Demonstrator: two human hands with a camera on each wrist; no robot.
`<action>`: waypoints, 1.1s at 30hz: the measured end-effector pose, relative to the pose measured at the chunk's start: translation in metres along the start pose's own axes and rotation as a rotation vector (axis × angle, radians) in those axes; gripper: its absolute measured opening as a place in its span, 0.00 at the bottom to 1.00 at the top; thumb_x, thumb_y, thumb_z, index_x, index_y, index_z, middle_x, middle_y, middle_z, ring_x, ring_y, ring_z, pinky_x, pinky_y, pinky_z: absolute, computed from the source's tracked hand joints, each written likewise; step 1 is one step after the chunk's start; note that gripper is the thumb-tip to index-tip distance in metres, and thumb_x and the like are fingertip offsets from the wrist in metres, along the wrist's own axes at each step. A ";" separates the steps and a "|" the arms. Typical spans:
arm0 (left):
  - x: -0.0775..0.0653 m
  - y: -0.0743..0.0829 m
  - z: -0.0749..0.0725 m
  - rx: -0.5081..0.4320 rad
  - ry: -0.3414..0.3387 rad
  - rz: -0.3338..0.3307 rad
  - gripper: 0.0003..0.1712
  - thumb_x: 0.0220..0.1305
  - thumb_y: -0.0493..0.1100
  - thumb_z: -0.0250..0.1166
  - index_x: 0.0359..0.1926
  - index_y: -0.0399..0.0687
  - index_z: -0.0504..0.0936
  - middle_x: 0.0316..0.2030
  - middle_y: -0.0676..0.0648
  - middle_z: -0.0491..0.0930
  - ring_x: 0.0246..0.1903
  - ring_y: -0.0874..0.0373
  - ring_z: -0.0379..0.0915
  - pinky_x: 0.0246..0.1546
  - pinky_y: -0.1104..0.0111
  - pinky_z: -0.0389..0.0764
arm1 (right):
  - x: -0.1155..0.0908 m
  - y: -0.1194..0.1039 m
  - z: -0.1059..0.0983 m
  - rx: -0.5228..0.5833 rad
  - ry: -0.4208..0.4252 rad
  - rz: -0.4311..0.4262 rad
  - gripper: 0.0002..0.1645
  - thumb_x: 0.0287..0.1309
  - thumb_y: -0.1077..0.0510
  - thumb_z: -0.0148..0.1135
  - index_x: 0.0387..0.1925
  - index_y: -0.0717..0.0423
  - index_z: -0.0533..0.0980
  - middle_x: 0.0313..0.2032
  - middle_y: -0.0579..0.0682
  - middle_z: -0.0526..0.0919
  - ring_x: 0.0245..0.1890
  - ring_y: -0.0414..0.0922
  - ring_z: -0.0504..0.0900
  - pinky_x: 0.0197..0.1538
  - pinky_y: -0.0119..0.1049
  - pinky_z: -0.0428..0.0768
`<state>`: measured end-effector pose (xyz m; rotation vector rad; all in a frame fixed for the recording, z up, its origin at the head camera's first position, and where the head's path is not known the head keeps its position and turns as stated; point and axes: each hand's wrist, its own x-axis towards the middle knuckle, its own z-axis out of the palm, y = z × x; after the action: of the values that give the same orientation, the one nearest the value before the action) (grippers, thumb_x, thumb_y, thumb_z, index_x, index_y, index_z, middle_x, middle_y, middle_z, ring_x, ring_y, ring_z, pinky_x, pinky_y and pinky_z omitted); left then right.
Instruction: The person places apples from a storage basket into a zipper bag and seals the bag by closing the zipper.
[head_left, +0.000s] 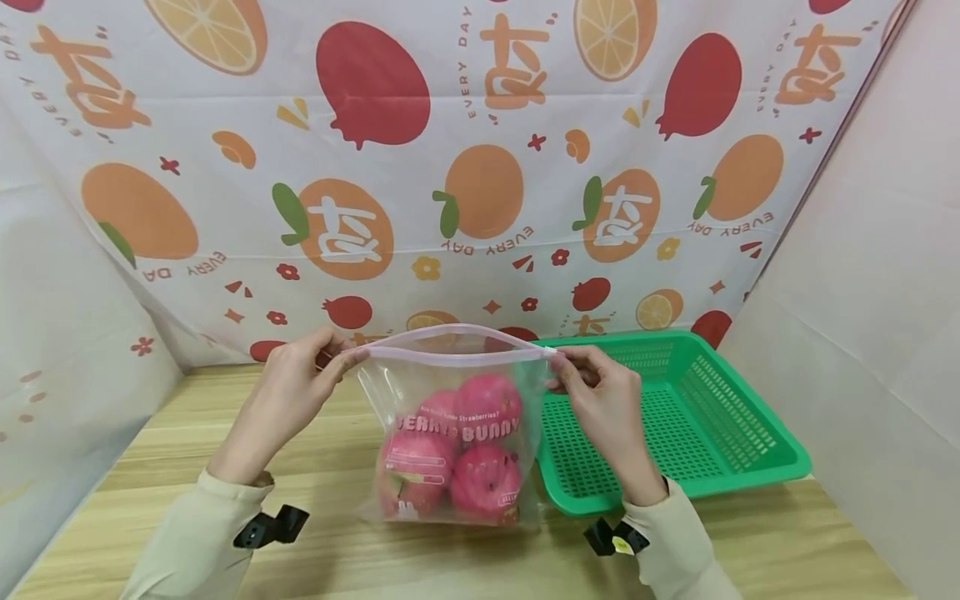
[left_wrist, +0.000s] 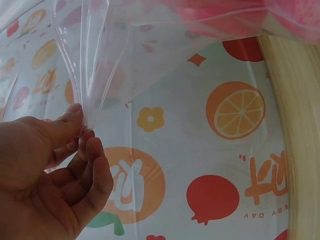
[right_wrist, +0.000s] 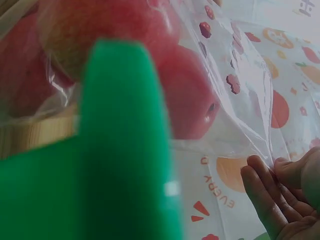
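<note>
A clear zip bag (head_left: pixel 450 392) with pink lettering stands on the wooden table, its pink-edged mouth gaping. Several red apples (head_left: pixel 487 479) fill its lower part; they also show through the plastic in the right wrist view, as red apples (right_wrist: pixel 187 92). At the bag's top left corner, my left hand (head_left: pixel 300 383) pinches the edge between thumb and fingers. The left wrist view shows that hand (left_wrist: pixel 65 170) with the plastic gathered at its fingertips. My right hand (head_left: pixel 607 404) pinches the opposite top corner, near the zip's end; in the right wrist view this hand (right_wrist: pixel 287 195) grips the plastic.
Just right of the bag, a green plastic basket (head_left: pixel 765 425) sits on the table (head_left: pixel 315 467), partly behind my right hand. Its rim (right_wrist: pixel 125 125) looms large in the right wrist view. A fruit-print cloth (head_left: pixel 480 192) hangs behind the table.
</note>
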<state>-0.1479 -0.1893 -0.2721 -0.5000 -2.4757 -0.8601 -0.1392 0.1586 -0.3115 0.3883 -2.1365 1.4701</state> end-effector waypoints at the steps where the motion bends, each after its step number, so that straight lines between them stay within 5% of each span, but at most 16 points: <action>1: 0.001 -0.001 0.000 -0.001 -0.001 -0.005 0.07 0.65 0.42 0.71 0.35 0.46 0.81 0.27 0.49 0.82 0.25 0.61 0.73 0.24 0.71 0.71 | 0.002 0.000 0.000 -0.007 -0.006 0.001 0.10 0.66 0.60 0.66 0.46 0.60 0.84 0.34 0.55 0.90 0.27 0.43 0.89 0.36 0.33 0.87; 10: 0.006 -0.004 -0.004 0.024 -0.105 -0.052 0.06 0.68 0.41 0.68 0.36 0.44 0.81 0.23 0.50 0.77 0.23 0.58 0.68 0.23 0.70 0.68 | 0.009 -0.004 0.002 -0.080 -0.024 -0.035 0.09 0.67 0.60 0.64 0.44 0.61 0.84 0.33 0.55 0.89 0.27 0.43 0.89 0.35 0.32 0.87; 14: 0.008 0.009 -0.008 0.062 -0.119 -0.062 0.07 0.70 0.42 0.66 0.42 0.42 0.81 0.32 0.44 0.80 0.29 0.51 0.75 0.29 0.62 0.75 | 0.009 -0.007 0.003 -0.103 -0.029 -0.067 0.08 0.66 0.60 0.66 0.43 0.60 0.84 0.32 0.53 0.89 0.26 0.41 0.88 0.34 0.31 0.86; 19: 0.011 0.051 -0.003 0.062 0.000 0.111 0.08 0.69 0.36 0.66 0.46 0.36 0.81 0.43 0.38 0.79 0.41 0.44 0.79 0.39 0.51 0.82 | 0.009 -0.012 0.004 -0.124 -0.038 -0.094 0.07 0.66 0.61 0.66 0.42 0.60 0.84 0.31 0.53 0.89 0.26 0.42 0.88 0.34 0.30 0.86; 25: 0.021 0.106 0.025 0.044 -0.022 0.397 0.10 0.66 0.40 0.70 0.45 0.41 0.84 0.40 0.45 0.83 0.35 0.53 0.79 0.35 0.64 0.82 | 0.008 -0.016 0.004 -0.141 -0.032 -0.119 0.06 0.65 0.61 0.66 0.41 0.60 0.84 0.30 0.53 0.89 0.25 0.48 0.88 0.31 0.30 0.85; 33: 0.034 0.132 0.056 0.107 -0.056 0.438 0.07 0.65 0.41 0.70 0.41 0.44 0.85 0.35 0.48 0.81 0.27 0.56 0.75 0.28 0.67 0.78 | 0.004 -0.022 0.007 -0.160 -0.037 -0.218 0.06 0.65 0.61 0.66 0.41 0.60 0.83 0.28 0.51 0.88 0.24 0.42 0.87 0.28 0.31 0.83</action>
<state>-0.1306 -0.0497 -0.2296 -0.9901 -2.3112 -0.5403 -0.1329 0.1439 -0.2943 0.5724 -2.1461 1.1709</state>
